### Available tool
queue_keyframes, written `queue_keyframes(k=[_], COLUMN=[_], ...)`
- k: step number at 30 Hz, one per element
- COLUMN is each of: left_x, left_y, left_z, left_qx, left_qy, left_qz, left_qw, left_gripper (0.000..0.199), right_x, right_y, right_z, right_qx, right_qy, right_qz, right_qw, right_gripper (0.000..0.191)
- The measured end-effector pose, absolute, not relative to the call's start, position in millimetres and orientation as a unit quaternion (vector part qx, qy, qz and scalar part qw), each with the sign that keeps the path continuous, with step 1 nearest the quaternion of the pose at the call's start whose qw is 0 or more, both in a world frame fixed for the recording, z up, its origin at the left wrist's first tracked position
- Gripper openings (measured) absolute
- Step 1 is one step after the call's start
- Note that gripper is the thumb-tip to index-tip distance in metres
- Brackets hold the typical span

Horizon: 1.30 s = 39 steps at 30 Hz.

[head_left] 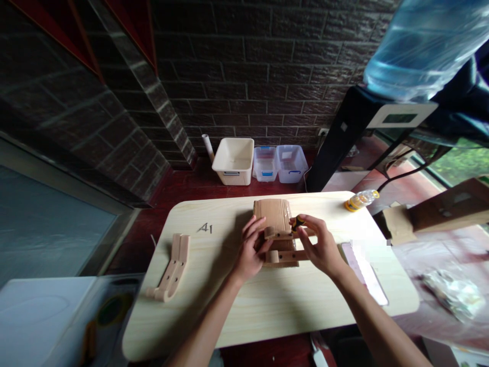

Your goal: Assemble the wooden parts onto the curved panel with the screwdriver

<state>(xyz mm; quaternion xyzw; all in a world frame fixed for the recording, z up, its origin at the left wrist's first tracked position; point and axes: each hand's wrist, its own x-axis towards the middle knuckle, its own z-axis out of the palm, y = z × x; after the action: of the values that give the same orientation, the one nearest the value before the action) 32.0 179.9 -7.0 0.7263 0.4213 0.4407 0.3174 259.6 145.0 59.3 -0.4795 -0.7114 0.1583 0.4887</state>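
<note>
A brown cardboard block (272, 210) lies on the pale wooden table (217, 214). Across it rest two light wooden pieces with curled ends and dark holes, an upper wooden piece (281, 236) and a lower wooden piece (284, 256). My left hand (250, 252) grips them at their curled left ends. Between the fingers of my right hand (319, 244) is a short screwdriver (297, 223) with a black and yellow handle, tilted over the upper piece; its tip is hidden. Further left lies a pair of similar wooden hooks (175, 267), side by side.
On the table's right stand a clear bottle with yellow (359, 201) and a flat, phone-like item (364, 275). Behind the table, a cream bin (233, 178) and two clear plastic boxes (292, 165) stand on the floor. A water dispenser (336, 137) rises at the back right.
</note>
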Motion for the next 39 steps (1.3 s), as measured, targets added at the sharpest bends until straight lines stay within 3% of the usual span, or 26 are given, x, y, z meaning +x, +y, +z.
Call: queue_keyframes(k=[5, 13, 20, 39], left_x=[32.2, 32.4, 32.4, 31.7], left_y=[179.8, 180.3, 181.4, 181.4], left_z=[-7.3, -6.0, -8.2, -8.8], left_qx=[0.722, 0.723, 0.731, 0.73], left_qy=[0.42, 0.419, 0.419, 0.415], left_qz=[0.444, 0.444, 0.44, 0.438], left_qw=[0.324, 0.325, 0.311, 0.321], left_gripper=[0.03, 0.032, 0.033, 0.028], right_x=[260.9, 258.9, 261.6, 259.3], right_y=[148.8, 144.9, 148.3, 145.1], right_z=[57.6, 62.1, 56.1, 63.9], right_qx=[-0.477, -0.475, -0.495, -0.48], right_qy=[-0.707, -0.707, -0.685, -0.7], right_qz=[0.131, 0.155, 0.135, 0.142], right_qw=[0.505, 0.501, 0.517, 0.509], right_gripper=[0.031, 0.039, 0.028, 0.03])
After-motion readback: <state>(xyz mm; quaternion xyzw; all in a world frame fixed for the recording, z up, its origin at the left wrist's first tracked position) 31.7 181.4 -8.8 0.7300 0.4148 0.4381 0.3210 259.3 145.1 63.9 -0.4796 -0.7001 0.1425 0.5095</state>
